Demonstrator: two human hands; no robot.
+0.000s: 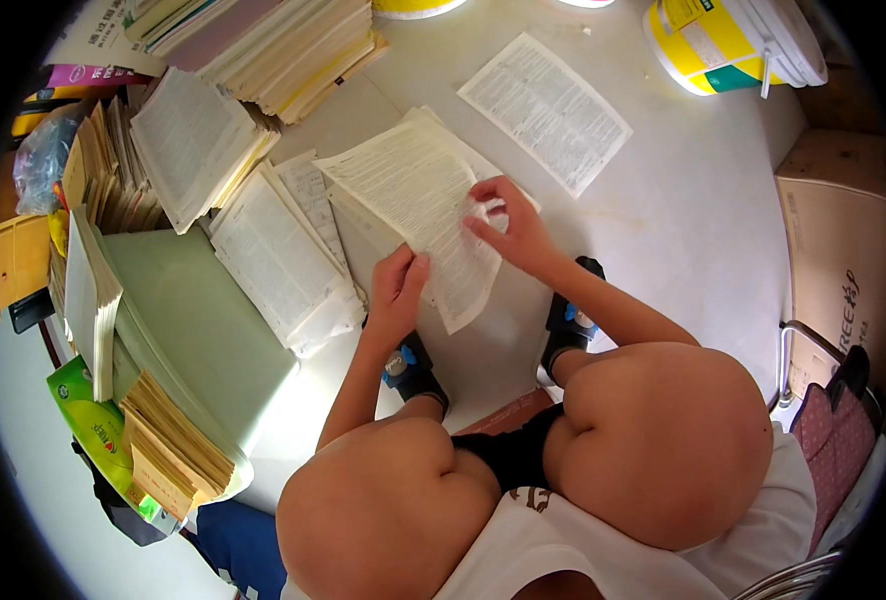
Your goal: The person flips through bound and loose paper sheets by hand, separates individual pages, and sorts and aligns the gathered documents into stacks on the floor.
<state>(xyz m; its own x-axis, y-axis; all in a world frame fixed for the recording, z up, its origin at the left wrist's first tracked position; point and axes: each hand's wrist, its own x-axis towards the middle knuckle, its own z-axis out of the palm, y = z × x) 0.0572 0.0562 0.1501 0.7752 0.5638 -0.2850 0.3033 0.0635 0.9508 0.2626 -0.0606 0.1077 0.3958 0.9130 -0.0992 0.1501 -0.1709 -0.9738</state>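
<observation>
Pale floor point(703, 230) spreads before me, with a tall paper stack point(293, 55) at the far left and a yellow bucket point(713, 45) at the far right. My left grip point(400, 290) pinches the near-left edge of a printed sheet point(403, 185), just beyond my sandals point(410, 366). My right grip point(513, 228) curves over its right side, thumb and fingers apart (whether they touch it, I can't tell).
</observation>
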